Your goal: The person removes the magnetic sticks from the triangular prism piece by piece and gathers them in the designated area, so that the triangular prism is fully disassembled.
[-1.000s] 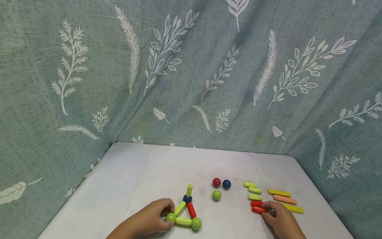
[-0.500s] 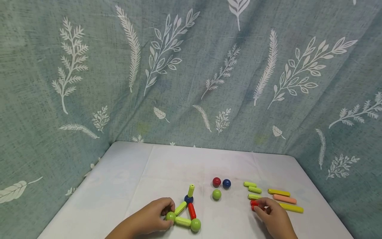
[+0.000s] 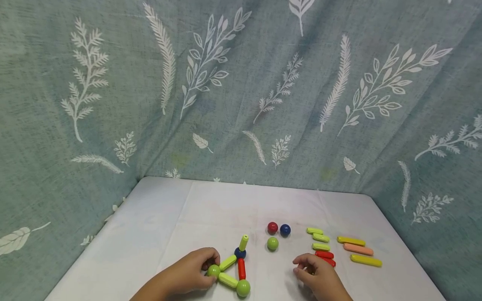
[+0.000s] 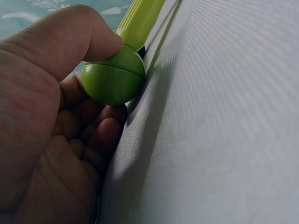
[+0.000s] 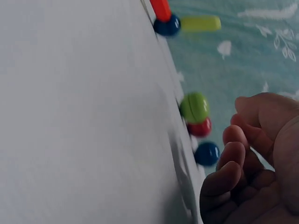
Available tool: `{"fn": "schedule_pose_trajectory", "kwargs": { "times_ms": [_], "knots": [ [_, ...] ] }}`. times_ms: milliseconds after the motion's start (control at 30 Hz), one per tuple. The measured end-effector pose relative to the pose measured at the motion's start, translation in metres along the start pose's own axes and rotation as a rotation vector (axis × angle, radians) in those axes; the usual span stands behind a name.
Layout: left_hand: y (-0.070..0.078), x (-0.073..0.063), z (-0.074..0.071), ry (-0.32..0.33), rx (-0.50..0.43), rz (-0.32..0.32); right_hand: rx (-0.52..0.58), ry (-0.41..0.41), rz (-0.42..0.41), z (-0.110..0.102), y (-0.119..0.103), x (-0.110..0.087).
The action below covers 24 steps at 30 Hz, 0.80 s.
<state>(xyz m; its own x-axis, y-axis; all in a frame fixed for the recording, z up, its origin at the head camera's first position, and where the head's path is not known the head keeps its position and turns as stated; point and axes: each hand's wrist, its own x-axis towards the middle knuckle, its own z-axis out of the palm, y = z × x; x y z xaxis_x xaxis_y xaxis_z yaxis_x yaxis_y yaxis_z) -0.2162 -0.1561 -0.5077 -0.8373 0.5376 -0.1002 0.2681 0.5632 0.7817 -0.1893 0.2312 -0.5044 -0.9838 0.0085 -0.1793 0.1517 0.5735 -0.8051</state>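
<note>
The triangular frame [image 3: 228, 280] lies on the counter [image 3: 211, 209], one corner pointing to 9 o'clock, where the left hand [image 3: 197, 269] pinches its green ball [image 4: 113, 81] between thumb and fingers. From there two lime rods [image 3: 227, 263] run toward 2 and 4 o'clock; the red side rod [image 3: 241, 269] has its long axis from 12 to 6, and a lime peg [image 3: 244, 242] stands up from the blue corner ball [image 3: 239, 253]. At 3 o'clock the right hand [image 3: 318, 276] holds nothing, fingers loosely curled, near two red rods [image 3: 324, 254] at its 1 o'clock. Three loose balls [image 3: 273, 243] sit at the frame's 2 o'clock
</note>
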Motion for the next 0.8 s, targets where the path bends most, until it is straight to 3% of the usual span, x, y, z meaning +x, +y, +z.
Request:
{"fn": "schedule_pose_trajectory", "kwargs": {
  "times_ms": [133,267,800],
  "knots": [
    [0.001,0.0,-0.001,0.006,0.008,0.003,0.018,-0.13,-0.068,0.009,-0.007,-0.001],
    [0.0,0.0,0.0,0.002,-0.001,0.004,-0.015,-0.186,-0.106,0.014,-0.017,-0.001],
    [-0.001,0.001,-0.001,-0.018,-0.02,-0.016,0.031,-0.208,-0.17,0.053,-0.056,0.023]
  ]
}}
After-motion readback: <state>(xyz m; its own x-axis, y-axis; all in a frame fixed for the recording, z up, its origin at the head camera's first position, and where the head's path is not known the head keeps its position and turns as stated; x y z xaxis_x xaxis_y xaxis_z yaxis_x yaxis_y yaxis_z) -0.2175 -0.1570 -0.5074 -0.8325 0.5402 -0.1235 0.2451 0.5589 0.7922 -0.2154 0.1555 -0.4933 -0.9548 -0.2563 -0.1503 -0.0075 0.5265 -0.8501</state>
